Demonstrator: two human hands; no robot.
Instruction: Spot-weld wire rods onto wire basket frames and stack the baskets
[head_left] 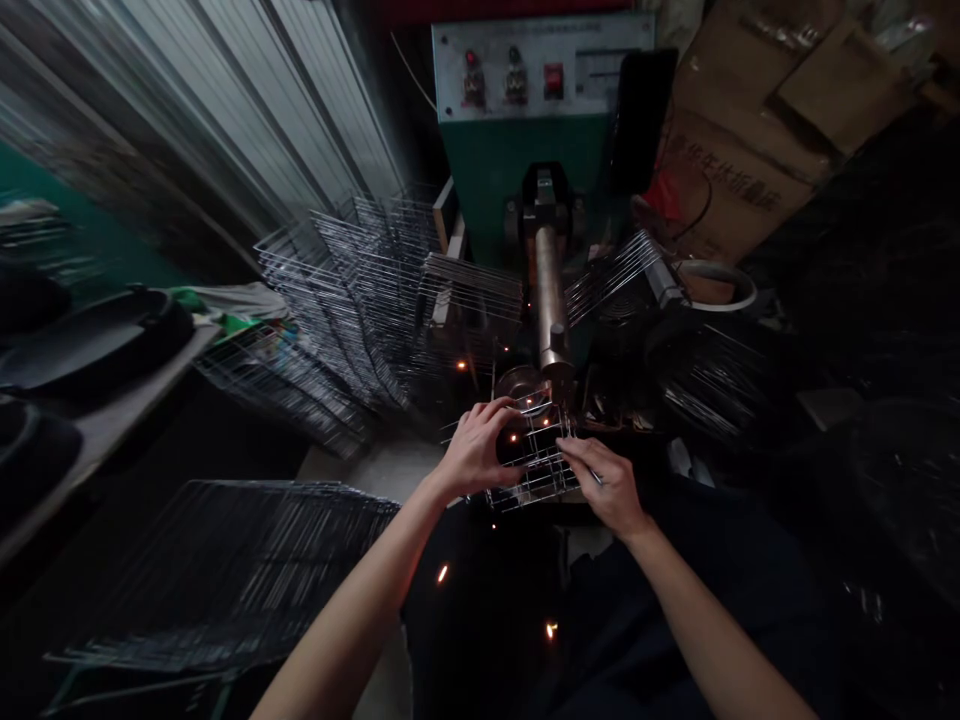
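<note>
A small wire rack (534, 475) of crossed metal rods lies under the tip of a spot welder's round electrode arm (551, 300). My left hand (480, 447) grips the rack's left side, thumb and fingers curled over the wires. At the right side, my right hand (602, 482) is closed in a pinch on thin metal wire by the rack; its exact hold is hard to make out. Orange sparks (442, 573) fly around the rack and fall in front of me. The contact point under the electrode is partly hidden.
The welder's green body (525, 160) carries a control panel (510, 75) with knobs and a red switch. Stacked wire grids (352, 290) stand left, with another pile (247, 560) nearer. Loose rods (615, 275) lie right, before a cardboard box (727, 170). Black pans (97, 340) sit far left.
</note>
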